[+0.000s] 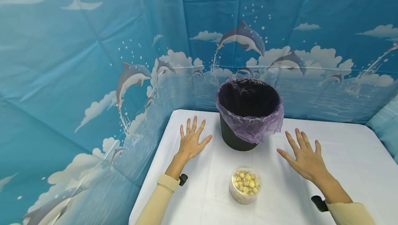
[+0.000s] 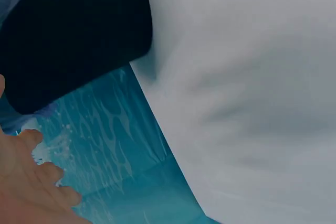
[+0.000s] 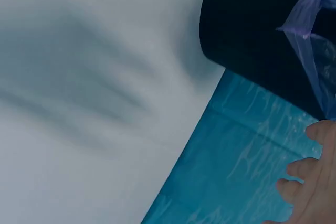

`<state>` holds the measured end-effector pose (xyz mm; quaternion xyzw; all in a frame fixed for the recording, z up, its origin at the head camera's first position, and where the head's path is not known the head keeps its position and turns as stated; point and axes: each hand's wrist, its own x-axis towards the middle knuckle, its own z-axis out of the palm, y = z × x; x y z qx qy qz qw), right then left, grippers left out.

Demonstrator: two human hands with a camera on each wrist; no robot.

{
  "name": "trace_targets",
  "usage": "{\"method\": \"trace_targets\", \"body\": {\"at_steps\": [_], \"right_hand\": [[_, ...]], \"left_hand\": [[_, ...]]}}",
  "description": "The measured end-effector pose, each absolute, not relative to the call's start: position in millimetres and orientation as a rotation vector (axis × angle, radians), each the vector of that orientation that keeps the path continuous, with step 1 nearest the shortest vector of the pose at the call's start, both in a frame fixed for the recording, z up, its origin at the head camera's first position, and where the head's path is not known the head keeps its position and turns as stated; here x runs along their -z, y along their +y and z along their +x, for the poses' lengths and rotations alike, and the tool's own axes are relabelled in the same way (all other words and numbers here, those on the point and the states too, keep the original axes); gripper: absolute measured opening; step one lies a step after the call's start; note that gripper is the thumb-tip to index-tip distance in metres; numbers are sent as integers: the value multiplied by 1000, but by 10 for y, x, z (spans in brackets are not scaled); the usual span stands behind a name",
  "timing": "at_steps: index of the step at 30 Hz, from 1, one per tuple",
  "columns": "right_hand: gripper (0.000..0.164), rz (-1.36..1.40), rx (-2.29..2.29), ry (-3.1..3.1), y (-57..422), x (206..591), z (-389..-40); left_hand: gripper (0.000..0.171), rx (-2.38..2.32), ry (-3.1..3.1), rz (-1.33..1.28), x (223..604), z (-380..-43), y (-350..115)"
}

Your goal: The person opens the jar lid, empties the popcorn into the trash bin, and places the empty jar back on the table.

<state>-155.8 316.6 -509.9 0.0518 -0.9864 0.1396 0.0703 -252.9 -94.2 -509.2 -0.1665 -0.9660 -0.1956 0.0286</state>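
Observation:
My left hand [image 1: 190, 145] is spread over the left part of the table, fingers straight and palm down, holding nothing. On the other side my right hand [image 1: 306, 159] is spread the same way, also bare. Between and beyond them stands a black trash bin [image 1: 237, 140], upright, with a thin purple bag [image 1: 248, 126] lining it and folded over the rim. Nearer to me a clear round tub [image 1: 243, 197] without a lid holds yellow popcorn [image 1: 247, 182]. In both wrist views the spread fingers show at the lower edge beside the dark bin [image 2: 79, 30].
A white cloth covers the table [image 1: 214, 197], whose rounded far corners meet a blue curtain [image 1: 199, 28] printed with dolphins and clouds. The curtain also runs close along the left side. A dark wrist camera [image 1: 183, 179] sits on the left wrist, another wrist camera [image 1: 319, 203] on the right.

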Motion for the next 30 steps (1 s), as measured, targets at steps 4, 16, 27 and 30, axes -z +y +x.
{"method": "trace_targets", "body": {"at_steps": [4,16,27,30], "right_hand": [[86,200,-434,-2953,3000,5107,-1472],[84,420,-421,-2872,2349,5070,-1153],[81,667,-387,-2798,1862,5237,-853],[80,711,-385,-2791,1793,5304,-809]], "left_hand": [[76,740,-2999,-580,5101,-2409,-871],[77,1224,-3022,-782,5323,-2000,-625],[73,1966,-3004,-976,5675,-1751,-453],[74,2138,-2951,-1102,5772,-1712,-467]]}}
